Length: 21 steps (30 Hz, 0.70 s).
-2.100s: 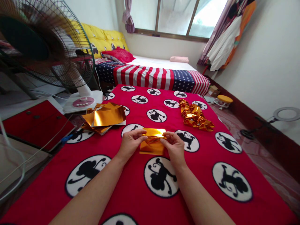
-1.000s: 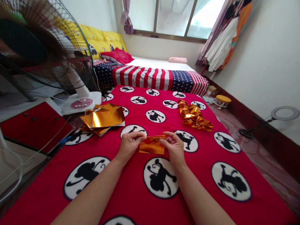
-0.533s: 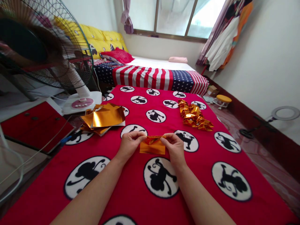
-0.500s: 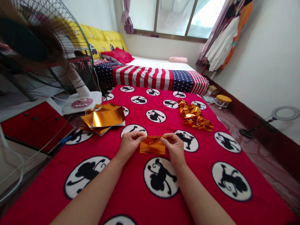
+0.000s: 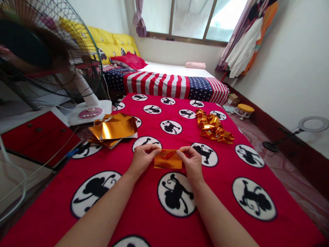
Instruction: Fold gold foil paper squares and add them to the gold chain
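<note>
Between my hands is a small sheet of shiny gold foil paper [image 5: 168,162], with a fold along its far edge. My left hand [image 5: 144,157] pinches its far left corner between thumb and forefinger. At the far right corner, my right hand [image 5: 190,158] grips the paper the same way. A loose stack of flat gold foil sheets [image 5: 119,128] lies beyond my left hand. Past my right hand sits a cluster of folded gold foil pieces [image 5: 212,127]. Everything rests on or over a red cloth [image 5: 144,212] with black monkey figures in white circles.
A fan [image 5: 87,111] stands at the left, its blades blurred, near a red-topped box [image 5: 38,137]. A bed [image 5: 159,84] is beyond the cloth. On the right floor are a yellow stool [image 5: 245,108] and a ring light [image 5: 313,124].
The gold paper has shifted very slightly to the right, and its folded edge looks a little different. Both hands keep nearly the same place and grip.
</note>
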### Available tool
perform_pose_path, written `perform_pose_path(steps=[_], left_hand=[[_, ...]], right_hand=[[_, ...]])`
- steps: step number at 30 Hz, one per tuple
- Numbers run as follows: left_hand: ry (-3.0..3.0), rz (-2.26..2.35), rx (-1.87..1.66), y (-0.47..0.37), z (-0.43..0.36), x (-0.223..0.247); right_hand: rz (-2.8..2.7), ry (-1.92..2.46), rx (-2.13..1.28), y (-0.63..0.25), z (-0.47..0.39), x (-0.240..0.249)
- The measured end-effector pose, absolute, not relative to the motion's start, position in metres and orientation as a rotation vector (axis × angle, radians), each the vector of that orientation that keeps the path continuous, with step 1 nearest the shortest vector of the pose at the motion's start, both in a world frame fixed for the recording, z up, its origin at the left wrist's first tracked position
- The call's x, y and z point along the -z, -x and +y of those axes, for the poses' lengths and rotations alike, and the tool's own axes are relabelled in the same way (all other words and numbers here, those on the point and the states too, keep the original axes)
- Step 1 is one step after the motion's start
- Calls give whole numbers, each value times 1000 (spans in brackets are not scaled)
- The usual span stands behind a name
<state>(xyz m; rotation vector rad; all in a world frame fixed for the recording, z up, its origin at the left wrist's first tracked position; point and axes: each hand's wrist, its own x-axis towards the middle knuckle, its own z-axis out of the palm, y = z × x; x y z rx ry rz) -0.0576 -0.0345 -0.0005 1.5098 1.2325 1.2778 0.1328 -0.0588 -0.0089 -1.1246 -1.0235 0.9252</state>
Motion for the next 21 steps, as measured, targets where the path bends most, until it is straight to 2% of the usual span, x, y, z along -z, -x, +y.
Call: perform_pose_path(steps=[13,21], left_hand=[[-1436,1195,-1225,55,-35,4],[-1127,1115,-1265,47,-33,1]], right_hand=[[-1013,1171,-910,-129,-61,9],[-991,1165,-828,-124,-64,3]])
